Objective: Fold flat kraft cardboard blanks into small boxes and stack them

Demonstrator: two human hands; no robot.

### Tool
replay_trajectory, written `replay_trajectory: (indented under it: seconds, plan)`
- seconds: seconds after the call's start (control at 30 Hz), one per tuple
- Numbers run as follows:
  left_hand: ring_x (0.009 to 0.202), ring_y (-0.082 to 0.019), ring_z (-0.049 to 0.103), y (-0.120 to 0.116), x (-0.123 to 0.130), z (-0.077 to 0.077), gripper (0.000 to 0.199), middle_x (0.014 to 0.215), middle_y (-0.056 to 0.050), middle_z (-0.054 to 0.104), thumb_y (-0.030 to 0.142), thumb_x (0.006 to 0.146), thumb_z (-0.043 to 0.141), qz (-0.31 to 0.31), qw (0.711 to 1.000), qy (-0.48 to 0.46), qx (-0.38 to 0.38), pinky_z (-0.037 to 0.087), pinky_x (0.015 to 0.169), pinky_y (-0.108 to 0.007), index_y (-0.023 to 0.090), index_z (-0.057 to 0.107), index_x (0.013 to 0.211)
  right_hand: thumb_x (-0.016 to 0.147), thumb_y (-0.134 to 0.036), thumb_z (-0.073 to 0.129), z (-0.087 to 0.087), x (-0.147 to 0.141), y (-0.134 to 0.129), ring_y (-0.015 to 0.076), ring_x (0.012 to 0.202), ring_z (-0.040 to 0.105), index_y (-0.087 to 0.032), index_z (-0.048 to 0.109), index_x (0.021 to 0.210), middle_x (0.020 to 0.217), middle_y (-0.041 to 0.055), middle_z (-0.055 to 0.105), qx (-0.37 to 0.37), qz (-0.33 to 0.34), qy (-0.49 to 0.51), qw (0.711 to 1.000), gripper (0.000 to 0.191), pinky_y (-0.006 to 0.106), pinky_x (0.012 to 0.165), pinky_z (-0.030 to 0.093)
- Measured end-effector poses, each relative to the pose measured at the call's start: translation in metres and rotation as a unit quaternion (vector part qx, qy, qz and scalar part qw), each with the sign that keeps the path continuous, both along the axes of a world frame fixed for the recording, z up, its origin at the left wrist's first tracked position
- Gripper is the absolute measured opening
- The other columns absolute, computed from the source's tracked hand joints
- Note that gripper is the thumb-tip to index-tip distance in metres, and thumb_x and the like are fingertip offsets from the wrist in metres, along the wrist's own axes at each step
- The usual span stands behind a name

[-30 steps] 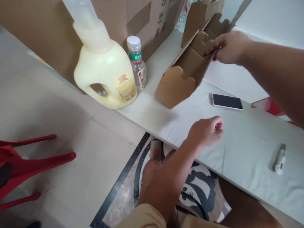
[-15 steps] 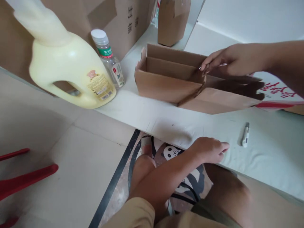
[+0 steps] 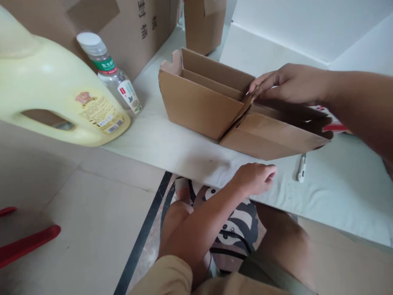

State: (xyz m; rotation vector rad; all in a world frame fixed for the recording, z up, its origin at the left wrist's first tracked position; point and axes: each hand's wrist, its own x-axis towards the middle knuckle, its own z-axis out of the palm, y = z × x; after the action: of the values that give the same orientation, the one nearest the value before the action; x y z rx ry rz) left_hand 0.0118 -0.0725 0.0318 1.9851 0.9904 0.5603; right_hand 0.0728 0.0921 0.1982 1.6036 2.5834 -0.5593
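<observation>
Two open-topped brown cardboard boxes stand end to end on the pale covered table [image 3: 196, 159], a left box [image 3: 196, 104] and a right box [image 3: 273, 135]. My right hand [image 3: 285, 84] pinches the cardboard edges where the boxes meet, its fingers curled over the top. My left hand [image 3: 256, 178] rests at the table's near edge, in front of the right box, with its fingers curled in; whether something is inside them is hidden. A small white cutter [image 3: 302, 168] lies on the table to the right of my left hand.
At the left stand a large pale yellow jug [image 3: 58, 82] and a clear bottle [image 3: 115, 78] with a white cap. A big carton [image 3: 129, 49] is behind them. Another brown box [image 3: 204, 28] stands at the back. Red legs [image 3: 30, 246] show over the floor.
The view has shifted, so the jug and bottle look larger. The right box has turned and moved nearer the table's front edge, close to the cutter, with my right hand still at the join.
</observation>
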Motion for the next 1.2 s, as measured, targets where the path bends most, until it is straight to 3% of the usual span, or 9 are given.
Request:
replay_trajectory:
  seconds: [0.27, 0.37, 0.47, 0.53, 0.63, 0.7, 0.77, 1.03, 1.2]
  plan:
    - [0.072, -0.014, 0.056, 0.003, 0.000, -0.004, 0.008, 0.082, 0.000, 0.067, 0.016, 0.086, 0.050, 0.015, 0.999, -0.044, 0.018, 0.030, 0.063, -0.032, 0.021, 0.056, 0.083, 0.088, -0.013, 0.063, -0.008, -0.025, -0.005, 0.0230, 0.134, 0.059, -0.023, 0.081, 0.097, 0.138, -0.0095, 0.066, 0.028, 0.080, 0.018, 0.996, 0.022, 0.054, 0.126, 0.032]
    - [0.073, -0.014, 0.055, 0.003, -0.006, -0.007, 0.008, 0.082, 0.000, 0.066, 0.016, 0.085, 0.048, 0.054, 0.995, -0.066, 0.046, 0.034, 0.066, -0.031, 0.022, 0.053, 0.082, 0.090, -0.026, 0.061, -0.008, -0.005, -0.028, 0.0246, 0.134, 0.059, -0.025, 0.077, 0.108, 0.149, -0.0054, 0.058, 0.108, 0.102, 0.056, 0.987, 0.024, 0.052, 0.120, 0.041]
    - [0.074, -0.016, 0.055, 0.000, -0.013, -0.008, 0.008, 0.078, -0.001, 0.064, 0.016, 0.084, 0.048, 0.130, 0.982, -0.088, 0.104, 0.039, 0.069, -0.030, 0.022, 0.051, 0.079, 0.089, -0.042, 0.054, -0.012, 0.036, -0.069, 0.0260, 0.121, 0.067, -0.028, 0.071, 0.115, 0.132, 0.0022, 0.070, 0.226, 0.109, 0.085, 0.964, 0.033, 0.051, 0.108, 0.051]
    - [0.075, -0.017, 0.056, 0.000, -0.020, -0.009, 0.010, 0.076, -0.003, 0.062, 0.016, 0.084, 0.046, 0.227, 0.950, -0.123, 0.177, 0.043, 0.074, -0.032, 0.023, 0.049, 0.077, 0.087, -0.049, 0.056, -0.023, 0.067, -0.095, 0.0287, 0.106, 0.071, -0.031, 0.067, 0.118, 0.116, 0.0066, 0.074, 0.268, 0.049, 0.062, 0.960, 0.038, 0.053, 0.097, 0.056]
    - [0.082, -0.020, 0.059, 0.009, -0.036, -0.012, 0.009, 0.081, -0.005, 0.061, 0.017, 0.086, 0.043, 0.382, 0.844, -0.209, 0.314, 0.048, 0.083, -0.037, 0.024, 0.048, 0.082, 0.081, -0.055, 0.061, -0.052, 0.101, -0.126, 0.0359, 0.101, 0.071, -0.032, 0.063, 0.118, 0.105, 0.0098, 0.074, 0.281, -0.011, 0.034, 0.959, 0.044, 0.060, 0.092, 0.056]
    - [0.089, -0.021, 0.060, 0.019, -0.047, -0.017, 0.006, 0.090, -0.006, 0.060, 0.023, 0.092, 0.043, 0.460, 0.771, -0.243, 0.368, 0.050, 0.085, -0.038, 0.024, 0.049, 0.093, 0.081, -0.053, 0.059, -0.070, 0.114, -0.144, 0.0383, 0.102, 0.070, -0.032, 0.061, 0.105, 0.096, 0.0092, 0.073, 0.295, -0.040, 0.037, 0.954, 0.032, 0.062, 0.089, 0.056]
    - [0.098, -0.022, 0.060, 0.029, -0.056, -0.021, 0.016, 0.101, -0.008, 0.059, 0.037, 0.100, 0.042, 0.500, 0.736, -0.250, 0.381, 0.051, 0.088, -0.039, 0.023, 0.049, 0.106, 0.082, -0.049, 0.059, -0.081, 0.124, -0.162, 0.0376, 0.096, 0.070, -0.033, 0.057, 0.092, 0.086, 0.0070, 0.071, 0.317, -0.080, 0.059, 0.943, 0.019, 0.061, 0.083, 0.058]
    - [0.124, -0.024, 0.064, 0.022, -0.038, -0.001, 0.041, 0.128, -0.009, 0.066, 0.052, 0.104, 0.029, 0.247, 0.832, -0.304, 0.393, 0.054, 0.105, -0.044, 0.029, 0.056, 0.124, 0.064, -0.036, 0.073, -0.095, 0.167, -0.229, 0.0410, 0.112, 0.068, -0.043, 0.061, 0.076, 0.096, 0.0064, 0.056, 0.420, -0.146, 0.204, 0.872, 0.018, 0.069, 0.096, 0.055]
    - [0.127, -0.027, 0.065, 0.012, -0.018, 0.004, 0.066, 0.132, -0.013, 0.069, 0.060, 0.104, 0.015, 0.186, 0.876, -0.238, 0.377, 0.056, 0.106, -0.047, 0.022, 0.066, 0.120, 0.072, -0.033, 0.068, -0.118, 0.179, -0.234, 0.0396, 0.135, 0.057, -0.046, 0.067, 0.085, 0.120, 0.0041, 0.051, 0.430, -0.180, 0.259, 0.846, 0.019, 0.068, 0.111, 0.050]
